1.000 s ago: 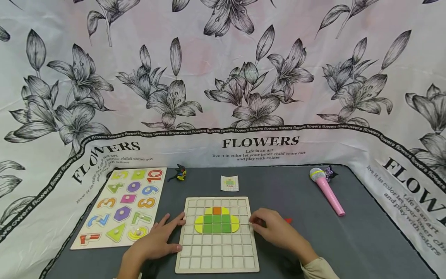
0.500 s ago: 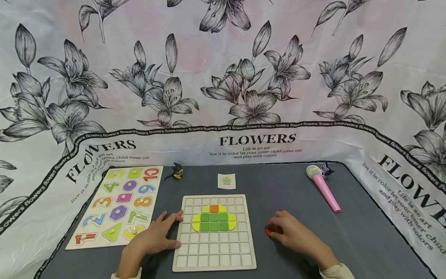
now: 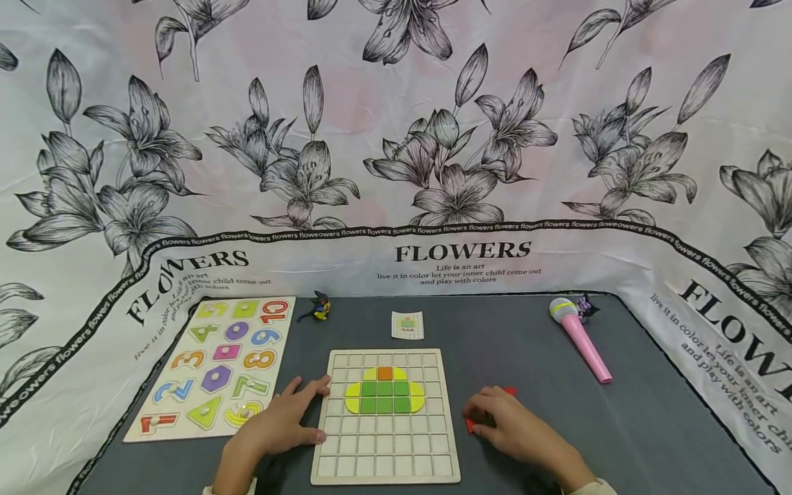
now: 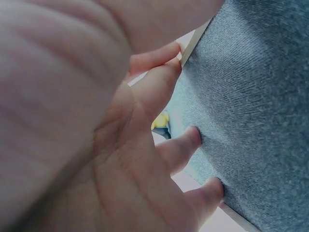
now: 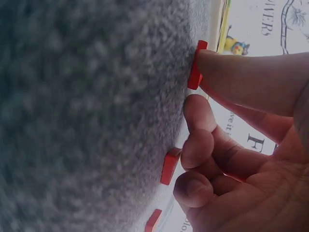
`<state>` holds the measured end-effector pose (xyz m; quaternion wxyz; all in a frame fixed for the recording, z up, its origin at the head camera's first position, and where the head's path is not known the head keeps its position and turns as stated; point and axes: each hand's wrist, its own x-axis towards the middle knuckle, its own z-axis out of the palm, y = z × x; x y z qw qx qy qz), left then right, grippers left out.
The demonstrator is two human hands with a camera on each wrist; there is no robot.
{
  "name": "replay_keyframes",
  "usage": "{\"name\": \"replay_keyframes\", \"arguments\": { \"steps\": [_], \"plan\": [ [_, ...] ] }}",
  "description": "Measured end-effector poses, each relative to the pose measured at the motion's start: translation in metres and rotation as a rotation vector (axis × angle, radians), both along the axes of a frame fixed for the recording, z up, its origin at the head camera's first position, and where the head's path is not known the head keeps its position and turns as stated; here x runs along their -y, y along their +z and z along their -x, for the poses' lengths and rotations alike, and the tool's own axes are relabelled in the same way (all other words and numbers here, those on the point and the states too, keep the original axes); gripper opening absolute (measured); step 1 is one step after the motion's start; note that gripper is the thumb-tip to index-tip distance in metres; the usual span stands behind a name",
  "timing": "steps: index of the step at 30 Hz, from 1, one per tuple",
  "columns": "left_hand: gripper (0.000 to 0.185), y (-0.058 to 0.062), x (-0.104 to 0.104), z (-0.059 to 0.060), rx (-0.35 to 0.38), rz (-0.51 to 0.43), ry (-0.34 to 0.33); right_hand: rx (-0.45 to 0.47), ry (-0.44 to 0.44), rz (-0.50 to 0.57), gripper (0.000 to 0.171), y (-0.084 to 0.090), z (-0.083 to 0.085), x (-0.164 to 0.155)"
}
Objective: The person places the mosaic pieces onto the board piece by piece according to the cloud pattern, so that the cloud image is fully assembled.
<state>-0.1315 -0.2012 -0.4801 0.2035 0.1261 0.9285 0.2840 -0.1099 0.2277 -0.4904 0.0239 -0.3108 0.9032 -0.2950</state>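
Note:
A pale wooden grid board (image 3: 385,465) lies on the grey table, with green tiles (image 3: 385,397), yellow rounded tiles and an orange tile (image 3: 385,373) set near its top half. Along its left edge rests my left hand (image 3: 272,430), fingers spread, the thumb and a fingertip touching the rim. To the right of the board, low over the table, my right hand (image 3: 510,426) pinches a small red tile (image 5: 195,65) at the thumb tip. Two more red tiles, one (image 5: 170,166) by the curled fingers and another (image 5: 153,221) farther along, show in the right wrist view.
A number-and-shape puzzle board (image 3: 213,371) lies left of my left hand. At the back are a small pattern card (image 3: 408,325), a little dark-and-yellow figure (image 3: 320,306), a pink toy microphone (image 3: 581,340) and a purple figure (image 3: 586,307). A flower-printed cloth (image 3: 346,179) hangs behind.
My right hand has moved away from the board's right edge, down to the red tiles, and a red tile is now at its fingertips. The left hand stays at the board's left edge.

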Motion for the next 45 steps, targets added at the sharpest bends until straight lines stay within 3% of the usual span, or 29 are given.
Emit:
{"name": "replay_keyframes", "arguments": {
  "steps": [5, 10, 12, 17, 21, 29, 38, 45],
  "plan": [
    [0.096, -0.003, -0.002, 0.002, -0.006, 0.011, 0.016, 0.017, 0.007, -0.01, 0.021, 0.0, -0.002, 0.002],
    [0.101, -0.032, 0.01, 0.013, -0.002, 0.007, 0.033, 0.094, 0.009, 0.022, 0.026, 0.004, 0.003, 0.008],
    [0.099, -0.027, 0.008, 0.011, 0.008, 0.003, 0.043, 0.122, 0.007, 0.046, 0.026, 0.005, 0.006, 0.009],
    [0.093, 0.009, -0.007, -0.004, 0.026, 0.014, 0.052, 0.131, 0.012, 0.093, 0.021, 0.008, 0.012, 0.013],
    [0.092, 0.005, -0.004, -0.004, 0.016, 0.005, 0.041, 0.131, 0.022, 0.103, 0.017, 0.013, 0.019, 0.024],
    [0.095, -0.016, 0.006, 0.003, -0.034, -0.014, -0.005, 0.099, 0.069, 0.114, 0.014, 0.023, 0.03, 0.058],
    [0.09, 0.002, -0.001, -0.002, -0.012, -0.016, 0.045, 0.06, 0.141, 0.095, 0.018, 0.025, 0.037, 0.101],
    [0.09, 0.004, -0.002, -0.004, -0.006, 0.006, 0.034, 0.083, 0.204, 0.084, 0.018, 0.024, 0.038, 0.134]
  ]
}}
